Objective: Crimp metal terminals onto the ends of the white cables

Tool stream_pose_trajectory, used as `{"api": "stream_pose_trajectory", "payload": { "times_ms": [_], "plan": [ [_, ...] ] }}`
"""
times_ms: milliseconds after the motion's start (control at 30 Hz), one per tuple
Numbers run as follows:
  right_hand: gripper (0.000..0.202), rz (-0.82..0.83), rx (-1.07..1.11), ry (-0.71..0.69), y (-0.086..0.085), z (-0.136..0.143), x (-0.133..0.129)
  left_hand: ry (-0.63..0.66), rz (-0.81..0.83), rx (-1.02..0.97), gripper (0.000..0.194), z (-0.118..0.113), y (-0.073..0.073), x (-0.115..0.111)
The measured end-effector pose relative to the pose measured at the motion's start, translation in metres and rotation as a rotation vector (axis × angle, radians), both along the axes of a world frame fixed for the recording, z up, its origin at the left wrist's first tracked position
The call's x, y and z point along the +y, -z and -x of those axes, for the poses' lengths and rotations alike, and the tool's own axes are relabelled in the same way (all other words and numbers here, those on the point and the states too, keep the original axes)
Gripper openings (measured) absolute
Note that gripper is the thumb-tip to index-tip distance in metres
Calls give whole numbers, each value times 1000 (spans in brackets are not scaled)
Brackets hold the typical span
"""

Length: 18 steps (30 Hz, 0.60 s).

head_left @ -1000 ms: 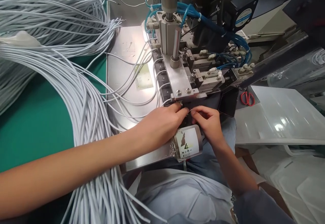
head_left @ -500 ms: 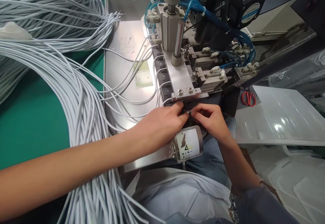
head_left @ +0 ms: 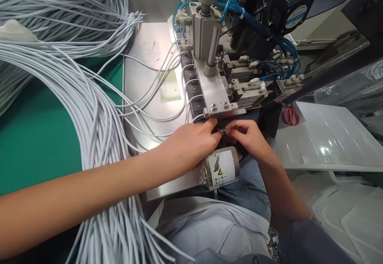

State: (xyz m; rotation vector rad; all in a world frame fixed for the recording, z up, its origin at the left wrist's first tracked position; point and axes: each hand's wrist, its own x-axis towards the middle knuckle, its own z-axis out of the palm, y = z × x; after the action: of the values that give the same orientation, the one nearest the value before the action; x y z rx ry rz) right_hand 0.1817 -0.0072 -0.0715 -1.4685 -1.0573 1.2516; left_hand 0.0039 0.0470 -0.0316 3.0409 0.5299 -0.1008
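My left hand [head_left: 196, 140] reaches over the thick bundle of grey cables [head_left: 98, 128] to the front of the machine, just below its metal plate [head_left: 214, 90]. Its thumb and a finger are closed near a small wire end [head_left: 223, 131]; the palm hides what else it grips. From the right, my right hand [head_left: 247, 134] pinches at the same small wire end with thumb and forefinger. Several grey cables [head_left: 167, 118] run into the black holders [head_left: 196, 90] along the machine's left edge. A round part with a white label [head_left: 223, 170] sits just under my hands.
Red-handled scissors [head_left: 291, 117] lie right of the machine beside a white panel [head_left: 332, 136]. Blue air tubes [head_left: 254, 22] cross the machine's top. Another cable heap [head_left: 60, 12] lies at the back left, over a green mat [head_left: 36, 144].
The view has shifted slightly. Both hands stay at the same spot by the machine's front, with only small finger movements.
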Motion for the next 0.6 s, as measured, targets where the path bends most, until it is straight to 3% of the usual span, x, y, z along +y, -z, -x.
{"api": "stream_pose_trajectory", "payload": {
  "times_ms": [200, 333, 433, 600],
  "plan": [
    [16, 33, -10, 55, 1, 6, -2, 7, 3, 20, 36, 0, 0, -1],
    [21, 23, -3, -18, 7, 9, -3, 3, 16, 64, 35, -1, -11, -4],
    [28, -41, -15, -60, 13, 11, -4, -44, 1, 143, 20, -1, -22, -6],
    [26, -139, -172, -22, 15, 11, -9, -140, -14, 212, 14, 1, -30, -7]
  ]
}}
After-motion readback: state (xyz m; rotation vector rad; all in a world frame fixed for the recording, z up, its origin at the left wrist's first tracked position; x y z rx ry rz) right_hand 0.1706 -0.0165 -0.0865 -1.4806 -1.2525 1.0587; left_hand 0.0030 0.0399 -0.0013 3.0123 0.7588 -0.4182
